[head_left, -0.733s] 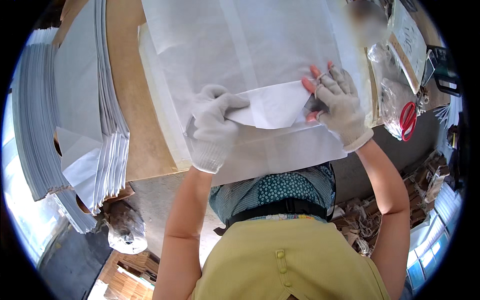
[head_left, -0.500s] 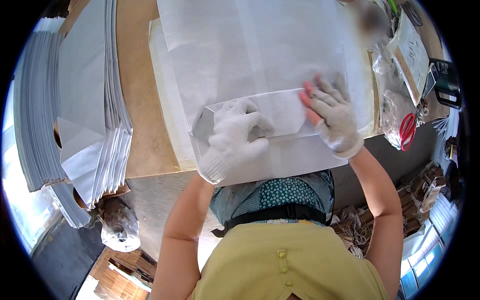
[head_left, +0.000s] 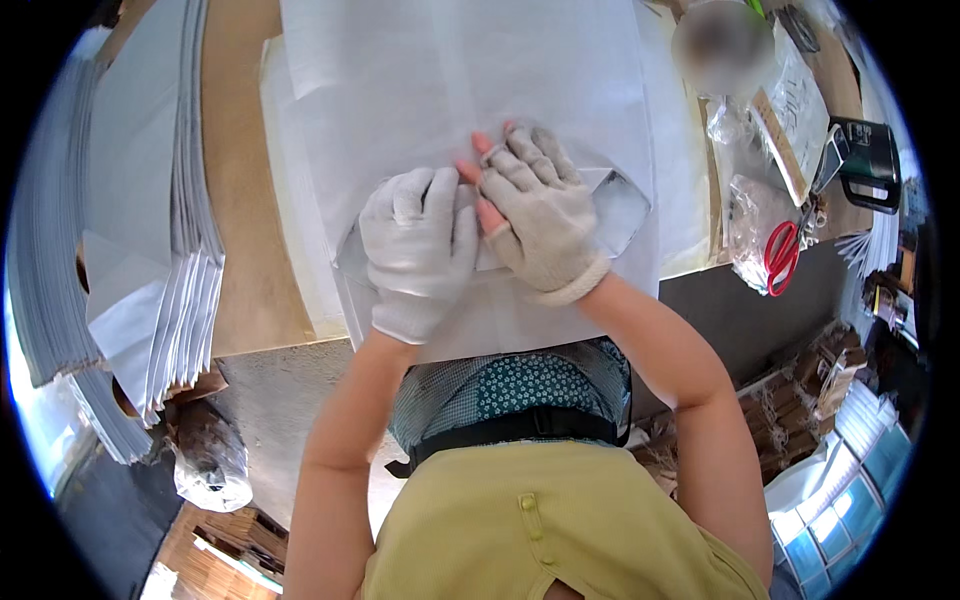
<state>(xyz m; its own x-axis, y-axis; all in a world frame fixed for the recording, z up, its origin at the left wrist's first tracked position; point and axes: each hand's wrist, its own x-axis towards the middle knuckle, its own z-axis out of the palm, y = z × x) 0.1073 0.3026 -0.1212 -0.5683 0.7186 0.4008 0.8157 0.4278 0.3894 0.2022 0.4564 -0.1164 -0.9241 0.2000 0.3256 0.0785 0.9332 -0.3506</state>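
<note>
A large white paper bag lies flat on the table, its near end folded into a band across the width. On the left part of this band rests my left hand, in a white knitted glove, palm down with its fingers stretched out. Close beside it, my right hand lies flat on the folded end, fingers extended; its worn glove leaves several fingertips bare. To its right shows a corner pocket of the fold. Both hands cover the middle of the band.
Folded white paper bags are stacked at the left, beside a thicker grey-white stack. Red-handled scissors, clear plastic wrapping and a dark mug sit at the right. Brown bundles lie below the table.
My right hand has slid left along the fold, close to my left hand. My left hand has gone from curled to flat. The right corner pocket now shows, and the view has shifted slightly.
</note>
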